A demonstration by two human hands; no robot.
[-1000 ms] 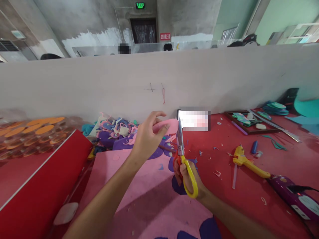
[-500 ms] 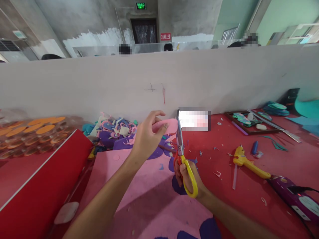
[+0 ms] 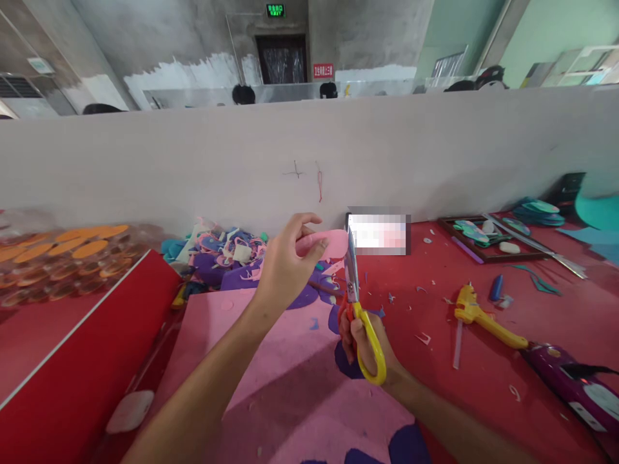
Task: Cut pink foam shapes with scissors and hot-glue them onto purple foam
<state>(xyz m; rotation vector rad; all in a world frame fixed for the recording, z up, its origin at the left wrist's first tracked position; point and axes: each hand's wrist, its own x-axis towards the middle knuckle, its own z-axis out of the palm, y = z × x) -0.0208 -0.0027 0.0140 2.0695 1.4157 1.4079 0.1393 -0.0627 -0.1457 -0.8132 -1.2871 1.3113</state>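
Between the thumb and fingers of my left hand (image 3: 285, 261) is a pink foam piece (image 3: 333, 245) with a rounded outline. Its right edge meets the blades of the scissors (image 3: 352, 264), which point upward. My right hand (image 3: 365, 341) grips the scissors by their yellow and red handles, fingers through the loops. Beneath both hands lies a large pink foam sheet (image 3: 271, 374) with dark purple cut pieces (image 3: 403, 443) around its edges. A heap of coloured foam scraps (image 3: 227, 248) sits behind my left forearm.
A yellow glue gun (image 3: 483, 316) lies at right by a purple power strip (image 3: 570, 380). Behind it is a dark tray (image 3: 515, 256) with small pieces. Orange discs (image 3: 89, 250) and a red board (image 3: 97, 341) occupy the left. A pale partition (image 3: 217, 154) stands behind.
Both hands hold almost the same position, the foam piece still at the scissor blades. The whole view has shifted very slightly.
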